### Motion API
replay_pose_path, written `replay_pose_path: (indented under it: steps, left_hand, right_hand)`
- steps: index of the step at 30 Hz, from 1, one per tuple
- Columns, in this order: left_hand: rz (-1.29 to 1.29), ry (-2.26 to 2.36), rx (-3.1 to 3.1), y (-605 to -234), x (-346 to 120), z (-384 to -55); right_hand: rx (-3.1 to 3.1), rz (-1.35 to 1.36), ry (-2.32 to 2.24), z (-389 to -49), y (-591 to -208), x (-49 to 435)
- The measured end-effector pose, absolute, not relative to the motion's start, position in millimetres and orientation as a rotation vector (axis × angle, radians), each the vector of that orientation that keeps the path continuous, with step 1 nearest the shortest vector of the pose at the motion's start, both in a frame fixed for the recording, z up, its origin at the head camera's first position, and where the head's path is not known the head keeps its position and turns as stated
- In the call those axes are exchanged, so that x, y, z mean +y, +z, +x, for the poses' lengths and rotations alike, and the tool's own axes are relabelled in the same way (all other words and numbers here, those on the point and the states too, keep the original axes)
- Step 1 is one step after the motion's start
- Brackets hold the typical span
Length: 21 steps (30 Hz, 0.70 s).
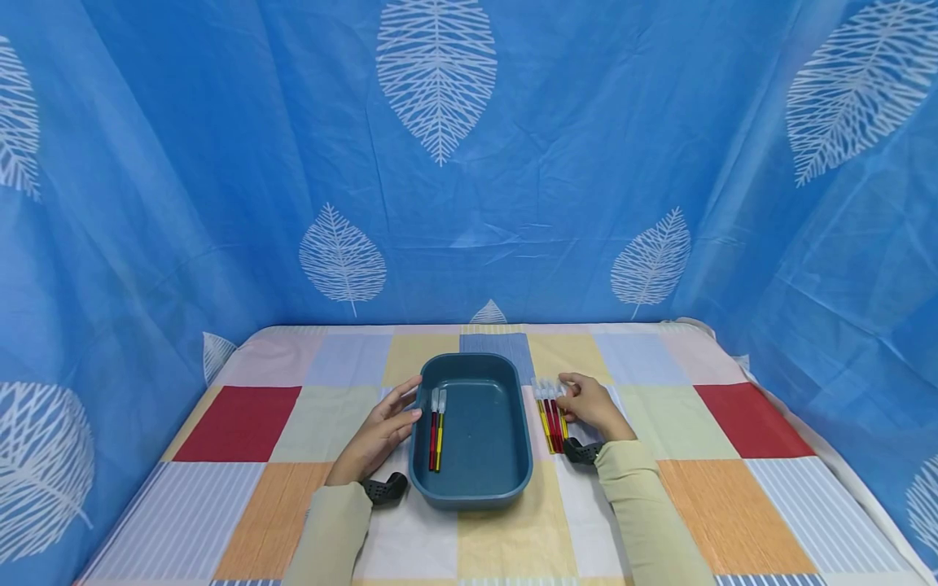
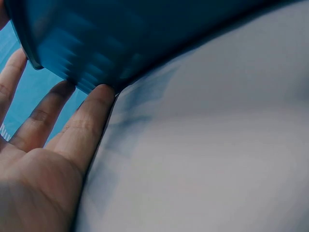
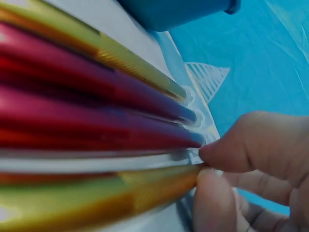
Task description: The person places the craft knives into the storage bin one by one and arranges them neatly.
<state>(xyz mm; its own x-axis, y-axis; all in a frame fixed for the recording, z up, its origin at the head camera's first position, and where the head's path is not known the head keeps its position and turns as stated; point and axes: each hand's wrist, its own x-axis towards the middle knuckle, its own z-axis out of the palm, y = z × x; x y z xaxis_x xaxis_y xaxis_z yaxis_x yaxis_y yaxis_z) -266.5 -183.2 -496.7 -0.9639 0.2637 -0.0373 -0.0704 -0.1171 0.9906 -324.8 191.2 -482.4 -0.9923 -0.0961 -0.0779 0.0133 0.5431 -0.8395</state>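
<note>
A teal tray (image 1: 469, 495) stands in the middle of the table. Inside it, toward the left, lie a red craft knife (image 1: 433, 435) and a yellow one (image 1: 440, 435), both with clear caps. My left hand (image 1: 381, 435) rests its fingertips against the tray's left side, fingers mostly straight in the left wrist view. Right of the tray several more capped knives lie side by side, gold at the outside and red ones (image 3: 96, 121) between. With thumb and finger my right hand (image 3: 260, 164) pinches the rightmost gold craft knife (image 3: 145, 193) close to its cap.
A patchwork cloth (image 1: 326, 423) of coloured squares covers the table. Blue curtains (image 1: 513, 212) with white leaf prints hang behind and at both sides. Each wrist wears a black device, the right one (image 1: 582, 452) close to the knives' lower ends.
</note>
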Motion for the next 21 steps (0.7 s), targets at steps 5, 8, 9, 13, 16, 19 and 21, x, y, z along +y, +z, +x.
replay_pose_path:
  steps: [5,8,9,13,16,19,21]
  left_hand:
    - [0.231,2.19,1.909,-498.3,-183.8,-267.5]
    - [0.246,2.195,1.898,-498.5,-183.3,-267.7]
    - [0.252,2.194,1.899,-498.5,-183.1,-267.6]
    - [0.253,2.197,1.898,-499.5,-183.3,-268.1]
    - [0.257,2.198,1.894,-499.4,-183.8,-268.0]
    - [0.261,2.197,1.892,-498.4,-184.1,-267.4]
    - [0.26,2.196,1.894,-498.1,-184.5,-267.3]
  right_hand:
    - [2.747,-0.077,-1.311,-324.3,-479.7,188.7]
    - [2.755,-0.055,-1.308,-323.8,-480.0,188.3]
    - [2.752,-0.046,-1.316,-323.8,-480.4,188.6]
    - [2.702,-0.021,-1.4,-323.0,-480.4,190.9]
    - [2.664,-0.011,-1.465,-322.2,-479.9,193.7]
    - [2.611,-0.033,-1.526,-322.0,-479.5,197.2]
    - [2.576,-0.058,-1.557,-321.9,-478.3,198.5]
